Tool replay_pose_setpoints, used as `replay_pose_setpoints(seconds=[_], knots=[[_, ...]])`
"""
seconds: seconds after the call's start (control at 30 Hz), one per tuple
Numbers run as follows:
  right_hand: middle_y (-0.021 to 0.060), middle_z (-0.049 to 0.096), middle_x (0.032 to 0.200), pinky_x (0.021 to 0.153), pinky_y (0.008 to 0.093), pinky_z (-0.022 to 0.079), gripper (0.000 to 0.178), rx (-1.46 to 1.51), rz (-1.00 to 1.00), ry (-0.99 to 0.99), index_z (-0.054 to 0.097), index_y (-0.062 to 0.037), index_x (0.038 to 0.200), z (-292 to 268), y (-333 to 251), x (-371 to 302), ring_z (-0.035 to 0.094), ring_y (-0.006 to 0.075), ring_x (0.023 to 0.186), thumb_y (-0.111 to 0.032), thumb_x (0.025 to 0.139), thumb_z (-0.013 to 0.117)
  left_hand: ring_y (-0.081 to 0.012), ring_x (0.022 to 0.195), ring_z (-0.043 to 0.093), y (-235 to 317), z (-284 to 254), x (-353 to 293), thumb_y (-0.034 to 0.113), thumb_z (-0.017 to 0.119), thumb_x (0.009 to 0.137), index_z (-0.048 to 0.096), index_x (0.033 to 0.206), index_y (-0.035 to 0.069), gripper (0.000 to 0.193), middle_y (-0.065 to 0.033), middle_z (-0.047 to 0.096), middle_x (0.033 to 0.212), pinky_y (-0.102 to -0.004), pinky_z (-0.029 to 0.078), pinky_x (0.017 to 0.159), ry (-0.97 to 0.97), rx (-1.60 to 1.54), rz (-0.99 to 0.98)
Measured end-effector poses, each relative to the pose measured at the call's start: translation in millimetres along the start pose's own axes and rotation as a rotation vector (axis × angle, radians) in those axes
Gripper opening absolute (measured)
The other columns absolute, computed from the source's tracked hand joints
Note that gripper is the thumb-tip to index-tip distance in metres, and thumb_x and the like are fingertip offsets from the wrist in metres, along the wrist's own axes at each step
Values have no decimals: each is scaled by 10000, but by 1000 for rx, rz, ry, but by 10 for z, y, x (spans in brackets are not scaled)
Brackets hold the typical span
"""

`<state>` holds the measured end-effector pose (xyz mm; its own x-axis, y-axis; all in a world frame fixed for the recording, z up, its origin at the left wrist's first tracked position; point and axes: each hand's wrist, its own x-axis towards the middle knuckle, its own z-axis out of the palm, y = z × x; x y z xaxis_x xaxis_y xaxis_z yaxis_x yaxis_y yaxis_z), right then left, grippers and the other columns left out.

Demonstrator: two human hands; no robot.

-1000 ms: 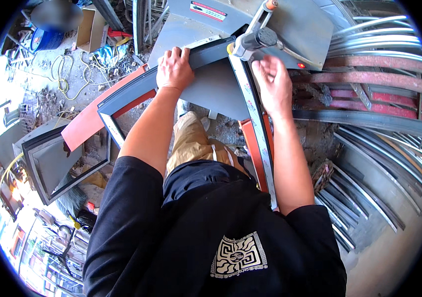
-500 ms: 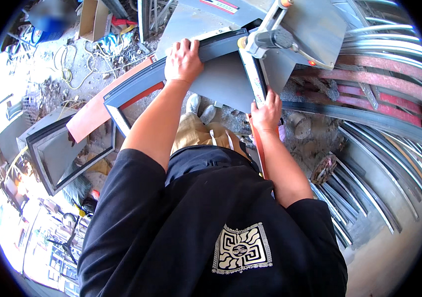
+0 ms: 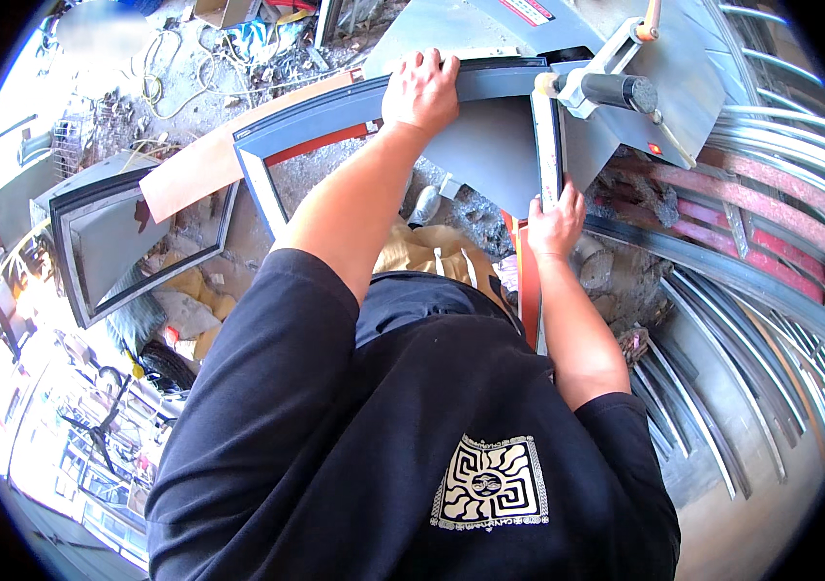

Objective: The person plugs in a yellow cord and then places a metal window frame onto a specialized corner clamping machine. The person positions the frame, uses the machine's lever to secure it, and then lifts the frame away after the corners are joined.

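Observation:
My left hand (image 3: 422, 94) is closed over the far bar of a grey metal window frame (image 3: 325, 111), with its fingers curled across the top edge. The right hand (image 3: 557, 225) grips the near end of the frame's right side bar, whose upper face looks whitish. The far right corner of the frame sits at a grey metal machine (image 3: 475, 34). Beside that corner, a clamp arm with a dark cylinder (image 3: 621, 94) reaches over the bar. My fingertips are partly hidden behind the bars.
To the left, a flat salmon-coloured strip (image 3: 190, 179) lies beyond the frame, near another dark-edged frame (image 3: 146, 247). Long metal profiles (image 3: 713, 358) are stacked at the right, below pinkish-red beams (image 3: 751, 194). A yellowish cord (image 3: 151, 82) and scraps litter the far floor.
The whole scene has shifted rightward in the picture as my view turned. Both hands keep their grip on the frame, and its corner stays at the machine.

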<state>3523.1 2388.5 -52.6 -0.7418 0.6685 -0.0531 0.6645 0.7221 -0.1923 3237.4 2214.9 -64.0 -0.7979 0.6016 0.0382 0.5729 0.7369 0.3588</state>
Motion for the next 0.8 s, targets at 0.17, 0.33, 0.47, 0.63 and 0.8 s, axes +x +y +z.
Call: replay_pose_setpoints(seconds=[0.17, 0.33, 0.47, 0.63, 0.8], knots=[[243, 673, 1414, 1232, 536, 479, 755, -22, 2, -6, 587, -33, 1568, -31, 12, 7, 616, 445, 1376, -238, 892, 853, -370, 1233, 673, 20, -15, 0, 179, 700, 922, 723, 1295, 126, 377, -147, 697, 1243, -515, 541, 1079, -1, 4, 16], [249, 658, 1443, 1220, 537, 509, 789, -21, 49, -35, 591, -32, 1572, -26, 18, 7, 619, 449, 1374, -246, 858, 851, -390, 1289, 661, 11, -14, 9, 227, 860, 823, 659, 1358, 132, 579, -155, 699, 1300, -550, 537, 1081, -41, -11, 23], [239, 650, 1453, 1207, 542, 517, 804, 12, 81, -58, 584, -44, 1571, -113, -95, 23, 618, 449, 1369, -204, 833, 859, -390, 1285, 662, -27, -28, 20, 210, 857, 820, 678, 1334, 138, 549, -152, 695, 1317, -553, 533, 1092, -77, 36, 10], [233, 642, 1468, 1215, 546, 506, 843, 19, 42, -34, 566, -44, 1599, -78, -53, -15, 617, 447, 1369, -172, 822, 867, -383, 1226, 665, -14, 14, 1, 161, 776, 844, 693, 1315, 122, 480, -149, 693, 1250, -545, 528, 1068, -12, 14, 26], [233, 636, 1464, 1222, 541, 502, 842, 19, 37, -34, 566, -34, 1593, -73, -39, -19, 613, 449, 1370, -162, 817, 866, -372, 1208, 664, 2, 1, -3, 126, 720, 861, 699, 1312, 100, 452, -160, 683, 1210, -499, 530, 1075, 24, -9, 42]])
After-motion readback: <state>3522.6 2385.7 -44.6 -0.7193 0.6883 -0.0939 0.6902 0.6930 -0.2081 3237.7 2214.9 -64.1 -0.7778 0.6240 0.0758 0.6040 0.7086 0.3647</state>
